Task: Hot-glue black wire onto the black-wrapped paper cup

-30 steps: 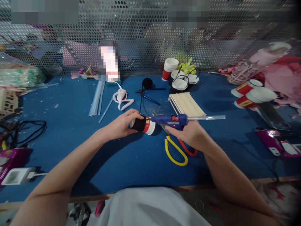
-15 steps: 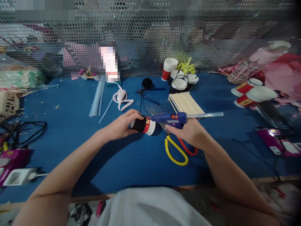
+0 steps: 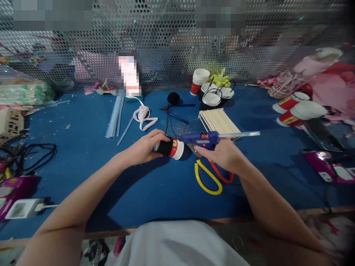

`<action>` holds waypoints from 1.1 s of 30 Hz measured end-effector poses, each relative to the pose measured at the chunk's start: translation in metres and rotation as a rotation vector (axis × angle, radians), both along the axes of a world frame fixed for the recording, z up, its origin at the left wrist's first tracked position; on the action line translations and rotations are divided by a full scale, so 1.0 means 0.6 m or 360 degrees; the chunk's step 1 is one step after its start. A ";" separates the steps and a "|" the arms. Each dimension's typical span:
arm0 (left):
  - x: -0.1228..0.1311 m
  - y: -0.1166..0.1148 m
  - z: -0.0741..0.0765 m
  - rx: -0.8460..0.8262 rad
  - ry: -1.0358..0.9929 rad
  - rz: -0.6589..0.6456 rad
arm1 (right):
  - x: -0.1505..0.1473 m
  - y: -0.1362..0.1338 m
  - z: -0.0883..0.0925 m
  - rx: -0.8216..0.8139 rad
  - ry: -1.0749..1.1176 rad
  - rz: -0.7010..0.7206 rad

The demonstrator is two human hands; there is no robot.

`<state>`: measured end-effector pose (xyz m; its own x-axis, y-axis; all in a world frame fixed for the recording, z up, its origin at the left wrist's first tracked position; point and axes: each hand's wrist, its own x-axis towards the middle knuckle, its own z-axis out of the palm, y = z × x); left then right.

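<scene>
Little has shifted in the last second. The left hand (image 3: 144,147) keeps its grip wrapped round the paper cup (image 3: 172,147), which lies on its side. The right hand (image 3: 225,155) stays closed on the glue gun (image 3: 201,138), nozzle at the cup. Scissors (image 3: 208,178) lie just under the right grip on the blue bench (image 3: 155,192). Wooden sticks (image 3: 219,122) lie beyond it, then a perforated screen (image 3: 166,48).

1. Left hand (image 3: 144,147) covers the left end of the red-and-white paper cup wrapped in black yarn (image 3: 174,148).
2. Right hand (image 3: 223,157) hides the grip of the blue plastic glue gun (image 3: 199,137).
3. Yellow-and-red-handled scissors (image 3: 208,178): blades hidden under that hand.
4. Upright white-and-pink object (image 3: 128,75) at back: pixelated.
5. Purple plastic device (image 3: 11,186): cut off by left edge.
</scene>
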<state>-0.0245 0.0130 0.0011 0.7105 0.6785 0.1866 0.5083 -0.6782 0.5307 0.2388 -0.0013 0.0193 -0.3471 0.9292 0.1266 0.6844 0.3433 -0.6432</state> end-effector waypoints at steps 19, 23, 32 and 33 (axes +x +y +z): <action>-0.002 0.002 -0.007 0.0006 -0.0027 0.0004 | 0.028 -0.005 -0.020 0.0726 -0.0603 0.0436; -0.003 0.002 -0.008 -0.0005 -0.0029 0.0014 | 0.025 -0.010 -0.015 0.0846 -0.0661 0.0460; -0.003 0.003 -0.005 -0.0018 -0.0038 0.0029 | 0.019 -0.020 -0.014 0.0773 -0.0496 0.0320; -0.003 0.003 -0.005 -0.0016 -0.0040 0.0029 | 0.019 -0.021 -0.014 0.0772 -0.0475 0.0298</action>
